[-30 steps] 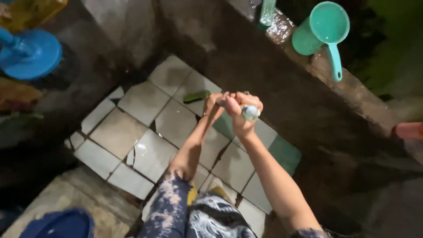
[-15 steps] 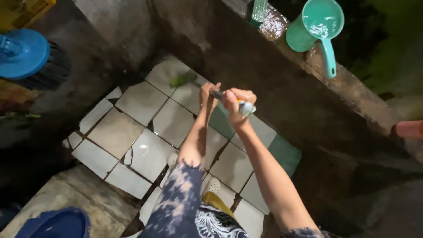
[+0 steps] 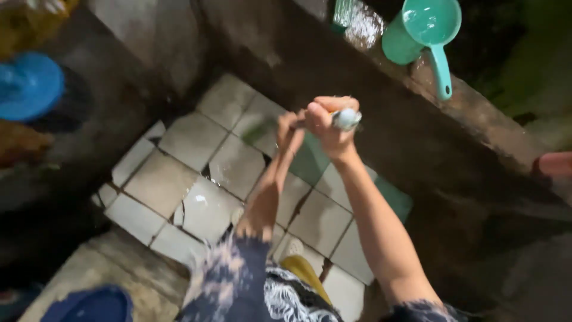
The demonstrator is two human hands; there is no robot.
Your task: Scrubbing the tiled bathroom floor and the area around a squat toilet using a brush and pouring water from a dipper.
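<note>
Over the cracked tile floor (image 3: 196,140), both hands meet at mid-frame. Right hand (image 3: 330,128): fingers wrapped tight round a small pale bottle-like object (image 3: 346,118), rounded end poking out on the thumb side; exact kind not legible, frame blurred. Left hand (image 3: 290,132): pressed against the right one, fingers curled; whether it grips the far end of the same object or only rubs against it, cannot tell. Holding the object out over the tiles, well clear of the body, looks suited to letting drips fall on the floor and not on the patterned clothing (image 3: 250,292) at the bottom edge.

Containers:
- Teal dipper (image 3: 420,27), long handle, stands on the wet concrete ledge (image 3: 476,113) up and right of the hands, mouth toward the camera; interior shows a pale sheen, possibly water, not certain.
- Dark blue tub (image 3: 89,305) at lower left, only the rim in view; contents hidden.

Other: blue round brush (image 3: 27,83) against the wall at left; green leaf-like scrap (image 3: 257,130) on the tiles just left of the hands.
</note>
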